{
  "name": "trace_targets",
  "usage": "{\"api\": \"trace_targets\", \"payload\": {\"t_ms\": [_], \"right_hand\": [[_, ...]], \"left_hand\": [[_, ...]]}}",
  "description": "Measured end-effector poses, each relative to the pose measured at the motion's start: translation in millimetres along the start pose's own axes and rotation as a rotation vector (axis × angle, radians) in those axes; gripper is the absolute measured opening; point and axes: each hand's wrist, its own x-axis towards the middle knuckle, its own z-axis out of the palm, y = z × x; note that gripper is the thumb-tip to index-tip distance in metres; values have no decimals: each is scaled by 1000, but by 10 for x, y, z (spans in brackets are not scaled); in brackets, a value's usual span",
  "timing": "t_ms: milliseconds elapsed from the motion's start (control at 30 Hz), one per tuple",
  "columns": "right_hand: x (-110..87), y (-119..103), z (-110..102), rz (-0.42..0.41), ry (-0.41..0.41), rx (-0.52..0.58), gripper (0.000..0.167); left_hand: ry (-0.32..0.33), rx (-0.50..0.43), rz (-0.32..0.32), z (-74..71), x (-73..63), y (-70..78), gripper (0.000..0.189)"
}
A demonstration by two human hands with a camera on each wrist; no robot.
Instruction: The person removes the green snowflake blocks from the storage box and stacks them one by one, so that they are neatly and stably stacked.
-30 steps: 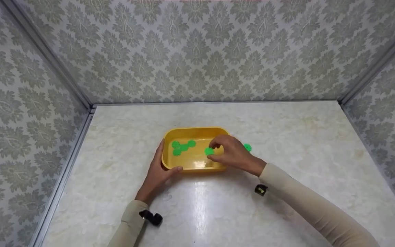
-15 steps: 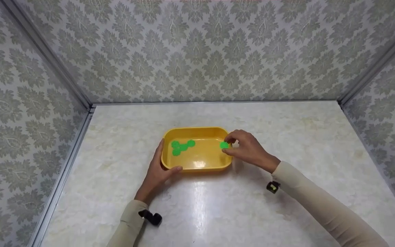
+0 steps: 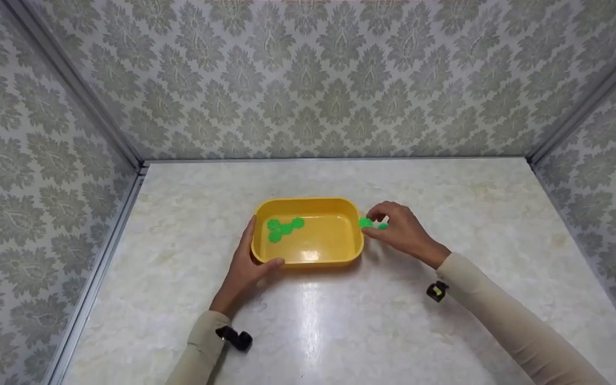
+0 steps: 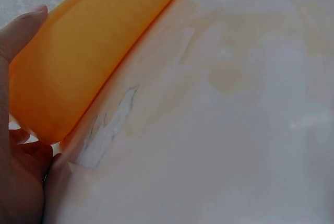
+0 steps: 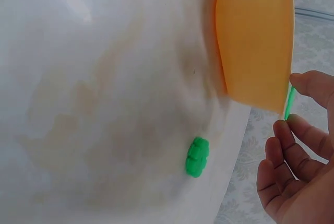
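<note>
Green and scalloped, a thin disc (image 3: 366,222) is pinched at the fingertips of the right hand (image 3: 407,230), right of centre in the head view. It lies at the hand's left edge, beside the right rim of a yellow tray (image 3: 321,238); whether it touches that rim I cannot tell. Behind the pinch, a second green piece (image 5: 197,157) rests on the tabletop (image 3: 500,224), low and right of centre in the right wrist view. Joined green discs (image 3: 285,229) lie in the tray's left half. The left hand (image 3: 246,267) grips the tray's lower-left corner, thumb along the near side. Patterned wallpaper (image 3: 308,80) fills the upper frame.
</note>
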Motion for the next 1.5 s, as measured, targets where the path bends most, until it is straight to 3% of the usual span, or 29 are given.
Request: {"api": "trace_targets", "payload": {"t_ms": [533, 1000, 1500], "right_hand": [[-41, 249, -66, 46, 24, -22, 24], [-101, 433, -113, 155, 27, -44, 28], [-120, 599, -112, 101, -35, -20, 24]], "left_hand": [[-4, -19, 17, -7, 3, -23, 121], [-3, -10, 13, -8, -4, -21, 121], [-16, -19, 36, -21, -8, -17, 121]]}}
